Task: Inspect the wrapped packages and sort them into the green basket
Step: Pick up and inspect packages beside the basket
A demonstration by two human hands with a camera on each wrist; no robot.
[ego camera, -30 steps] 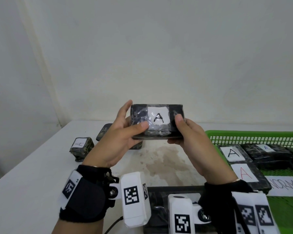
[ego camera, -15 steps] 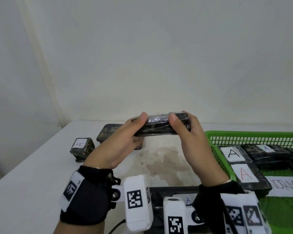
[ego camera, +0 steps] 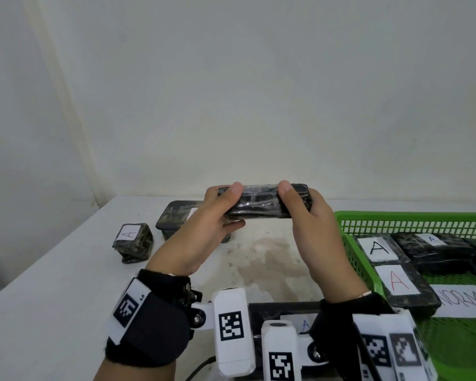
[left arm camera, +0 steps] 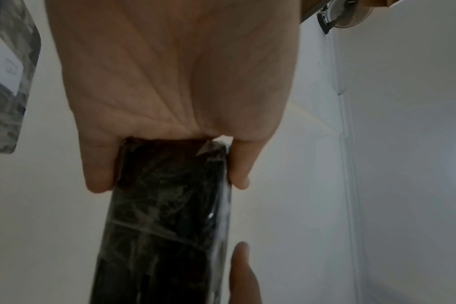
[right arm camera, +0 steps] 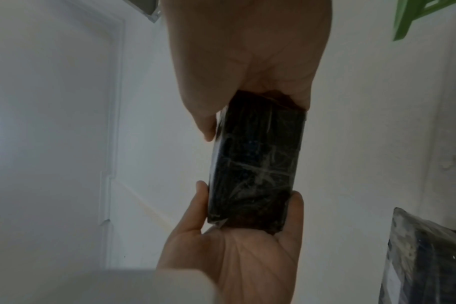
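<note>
Wrapped package (ego camera: 261, 202) is up in the air in front of the person, above the white table (ego camera: 66, 284), held at both ends. The left hand (ego camera: 204, 229) grips its left end, thumb on top and fingers underneath. The right hand (ego camera: 313, 229) grips its right end the same way. From the left wrist camera the package (left arm camera: 167, 216) runs straight away from the palm, with the thumb on one edge and a finger on the other. From the right wrist camera the package (right arm camera: 255, 164) sits between the two hands, one at each end.

The package is long and thin, and its long way runs side to side, from one hand to the other. It shows a thin edge to the head camera (no label can be seen from here), so I think the person is checking it.

The green basket (ego camera: 412, 218) sits low on the table to the right, just beside the right hand. Other packages with "A" labels (ego camera: 378, 248) lie in it. So the right hand is the nearer one, and the package most likely needs to go right and down. Two more wrapped packages wait on the table at the left: a small one (ego camera: 134, 242) and a flat one (ego camera: 176, 218).
</note>
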